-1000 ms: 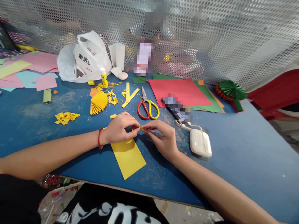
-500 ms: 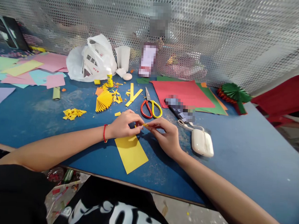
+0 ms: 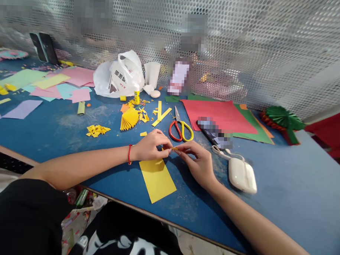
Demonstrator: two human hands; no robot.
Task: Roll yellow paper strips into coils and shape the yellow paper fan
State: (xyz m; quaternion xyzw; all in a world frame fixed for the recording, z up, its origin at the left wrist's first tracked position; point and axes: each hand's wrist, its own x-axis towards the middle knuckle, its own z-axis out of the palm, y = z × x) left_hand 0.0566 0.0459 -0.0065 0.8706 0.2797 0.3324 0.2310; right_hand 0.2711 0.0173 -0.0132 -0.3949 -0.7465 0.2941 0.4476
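Between the fingertips of my left hand (image 3: 152, 145) and my right hand (image 3: 197, 158) is a small yellow paper strip (image 3: 174, 148), pinched from both sides. Most of it is covered by the fingers. Under my left hand a yellow paper sheet (image 3: 158, 183) lies flat on the table. Scissors (image 3: 181, 129) with one red and one yellow handle rest just beyond the hands. Behind my left hand are a pleated yellow paper fan (image 3: 129, 118), a pile of small folded yellow pieces (image 3: 97, 130) and crossed yellow strips (image 3: 160, 115).
A glue stick (image 3: 137, 96) stands near a white plastic bag (image 3: 121, 75). Red paper (image 3: 220, 114) lies over green sheets, with a phone (image 3: 213, 132) in front. A white corded case (image 3: 242, 174) sits right of my right hand. Pastel papers (image 3: 77, 76) spread left. A perforated metal screen (image 3: 151, 26) stands behind.
The camera view has swung left, so everything appears farther right and slightly lower. Both hands keep pinching the yellow strip, with little visible change in their pose.
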